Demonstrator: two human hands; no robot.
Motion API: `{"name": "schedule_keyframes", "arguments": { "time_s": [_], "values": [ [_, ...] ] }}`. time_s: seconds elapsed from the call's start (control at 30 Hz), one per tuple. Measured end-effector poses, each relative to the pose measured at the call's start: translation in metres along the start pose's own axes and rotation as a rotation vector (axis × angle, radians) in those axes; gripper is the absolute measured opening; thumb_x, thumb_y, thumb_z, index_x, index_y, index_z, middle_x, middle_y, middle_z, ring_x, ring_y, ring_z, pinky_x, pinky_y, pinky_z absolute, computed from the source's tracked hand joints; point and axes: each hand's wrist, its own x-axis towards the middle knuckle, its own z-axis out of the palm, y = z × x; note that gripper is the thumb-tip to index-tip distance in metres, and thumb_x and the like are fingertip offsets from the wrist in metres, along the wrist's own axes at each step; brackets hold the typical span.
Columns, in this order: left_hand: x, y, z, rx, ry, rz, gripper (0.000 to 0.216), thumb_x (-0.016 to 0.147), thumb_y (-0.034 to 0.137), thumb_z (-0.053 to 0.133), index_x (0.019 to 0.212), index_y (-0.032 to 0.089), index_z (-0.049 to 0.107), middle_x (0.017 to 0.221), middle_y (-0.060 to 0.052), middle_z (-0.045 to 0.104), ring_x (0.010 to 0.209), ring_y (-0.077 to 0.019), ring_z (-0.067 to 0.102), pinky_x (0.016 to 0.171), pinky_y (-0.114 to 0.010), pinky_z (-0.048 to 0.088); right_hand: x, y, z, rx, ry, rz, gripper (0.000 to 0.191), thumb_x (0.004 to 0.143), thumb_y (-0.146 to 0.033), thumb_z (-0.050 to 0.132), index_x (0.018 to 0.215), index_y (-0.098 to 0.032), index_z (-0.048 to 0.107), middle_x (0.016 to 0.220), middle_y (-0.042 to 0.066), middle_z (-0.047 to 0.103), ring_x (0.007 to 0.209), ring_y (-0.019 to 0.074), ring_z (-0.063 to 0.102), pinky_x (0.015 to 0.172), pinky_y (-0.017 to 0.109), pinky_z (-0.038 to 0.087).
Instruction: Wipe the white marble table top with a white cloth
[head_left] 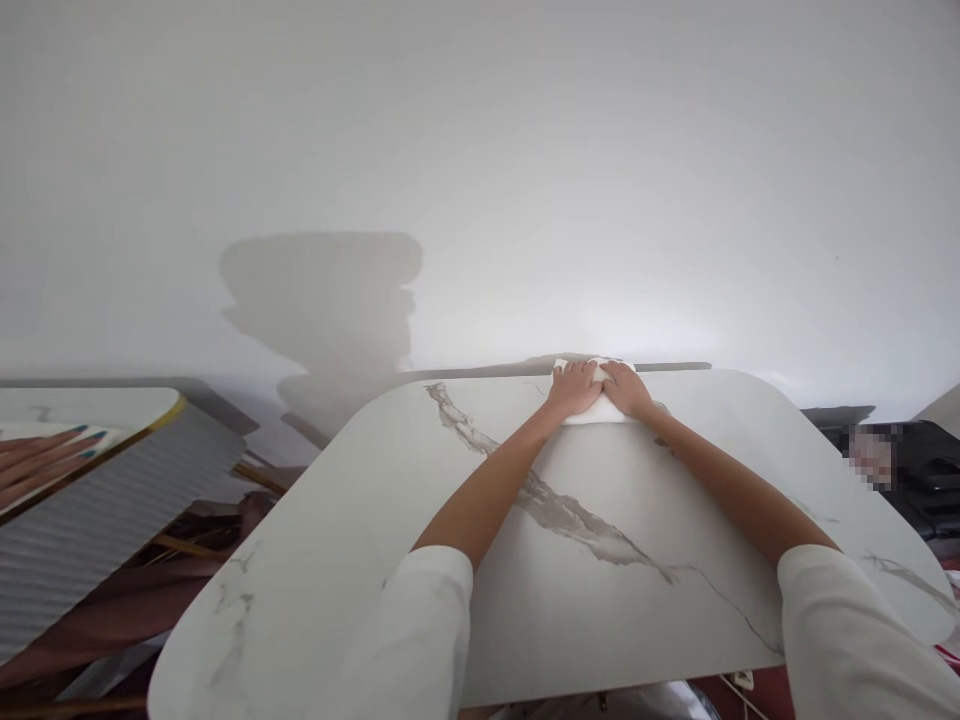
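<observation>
My left hand [576, 388] and my right hand [625, 388] lie side by side on a folded white cloth [596, 411] at the far edge of a marble-patterned table [345, 560]. The fingers of both hands curl over the cloth and press it down, and my hands touch where they meet. Both arms reach forward, nearly straight. Part of the cloth is hidden beneath my palms; whether it is cloth or thick tissue I cannot fully tell.
A pale wall [525, 200] rises behind the table. To the left, another person's hand [45, 462] with blue nails rests on a second table [142, 405] with a ribbed side. A black case-like object [926, 475] is at the right, beside a blurred patch. A cable shows below the table.
</observation>
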Motion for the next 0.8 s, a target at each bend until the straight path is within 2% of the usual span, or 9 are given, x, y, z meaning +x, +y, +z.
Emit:
{"name": "schedule_keyframes", "arguments": {
  "time_s": [0.27, 0.47, 0.63, 0.8],
  "values": [
    [-0.004, -0.001, 0.005, 0.021, 0.044, 0.048, 0.045, 0.092, 0.027, 0.032, 0.135, 0.018, 0.040, 0.140, -0.010, 0.048, 0.128, -0.0269, 0.039, 0.107, -0.047, 0.026, -0.006, 0.000, 0.002, -0.063, 0.028, -0.028, 0.046, 0.092, -0.020, 0.033, 0.134, -0.011, 0.051, 0.143, 0.013, 0.048, 0.133, 0.0260, 0.040, 0.109, 0.038, 0.032],
    [-0.017, 0.008, 0.006, 0.016, 0.048, 0.062, 0.047, 0.092, 0.029, 0.033, 0.137, 0.019, 0.040, 0.143, -0.010, 0.045, 0.130, -0.0271, 0.038, 0.108, -0.046, 0.025, -0.023, 0.001, 0.000, -0.067, 0.030, -0.021, 0.046, 0.093, -0.022, 0.033, 0.135, -0.011, 0.049, 0.146, 0.014, 0.045, 0.135, 0.0280, 0.037, 0.109, 0.041, 0.032],
    [-0.043, 0.023, 0.005, 0.019, 0.043, 0.064, 0.049, 0.092, 0.028, 0.033, 0.139, 0.018, 0.039, 0.145, -0.010, 0.043, 0.132, -0.0275, 0.036, 0.108, -0.045, 0.026, -0.052, -0.004, -0.005, -0.081, 0.007, 0.001, 0.049, 0.093, -0.022, 0.032, 0.138, -0.010, 0.046, 0.148, 0.015, 0.042, 0.137, 0.0289, 0.035, 0.111, 0.042, 0.030],
    [-0.087, 0.042, -0.001, 0.029, 0.017, 0.038, 0.049, 0.092, 0.029, 0.033, 0.140, 0.021, 0.039, 0.147, -0.008, 0.042, 0.133, -0.0278, 0.034, 0.110, -0.046, 0.023, -0.096, -0.017, -0.011, -0.101, 0.005, -0.042, 0.046, 0.093, -0.021, 0.034, 0.137, -0.015, 0.047, 0.148, 0.012, 0.043, 0.137, 0.0276, 0.035, 0.110, 0.044, 0.030]
  ]
}}
